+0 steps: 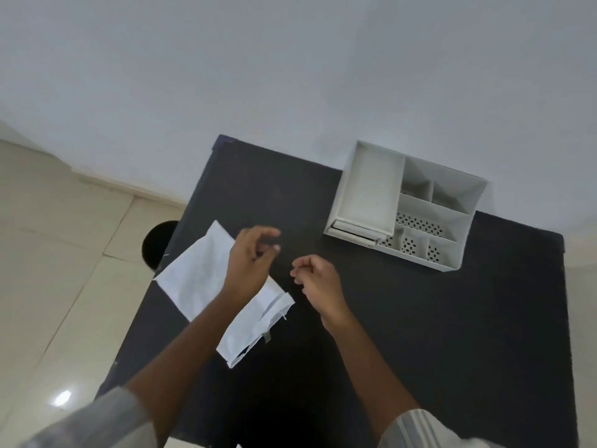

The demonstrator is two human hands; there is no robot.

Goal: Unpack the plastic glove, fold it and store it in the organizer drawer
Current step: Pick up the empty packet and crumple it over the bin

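A white paper packet [206, 279] lies flat on the left part of the black table [420, 318], its open end [258, 334] towards me. My left hand [250, 260] hovers over the packet's right side, blurred, fingers curled with thumb and fingertips pinched. My right hand [318, 282] hangs just to its right over bare table, fingers also curled into a pinch. No plastic glove shows in either hand or between them. The white organizer [407, 205] stands at the table's back right, its low drawer front [352, 234] facing me.
The organizer has a flat tray on its left side and several perforated compartments [416, 240] on its right. A grey wall rises behind the table. Left of the table there is beige tiled floor [58, 253] with a round black object [158, 244] by the table's edge.
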